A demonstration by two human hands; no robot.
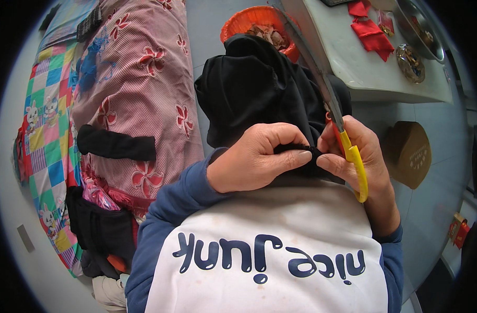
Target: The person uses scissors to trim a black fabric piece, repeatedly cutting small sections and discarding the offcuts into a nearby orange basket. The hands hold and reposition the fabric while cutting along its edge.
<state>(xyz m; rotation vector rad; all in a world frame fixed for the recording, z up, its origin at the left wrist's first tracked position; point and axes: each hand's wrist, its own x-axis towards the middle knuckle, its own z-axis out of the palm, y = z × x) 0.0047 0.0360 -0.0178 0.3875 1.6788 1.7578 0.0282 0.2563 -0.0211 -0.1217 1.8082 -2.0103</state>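
A small piece of black fabric [312, 151] is stretched between my hands, low over my lap. My left hand [258, 158] pinches one side of it between thumb and forefinger. The thumb and fingertips of my right hand [358, 150] grip the other side. A pair of long metal scissors [327, 92] hangs in my right hand too, its yellow and red handles around the fingers and its blades pointing away from me. Black cloth [250, 90] covers my legs beneath the hands; whether it is worn or laid there I cannot tell.
To the left, a folded black cloth strip [117, 144] lies on a pink flowered cover [144, 90], with dark garments [101, 227] nearer. Ahead stands an orange-lined bin [238, 21]. A white table [348, 70] at right holds red cloth [371, 35] and a metal bowl [436, 53].
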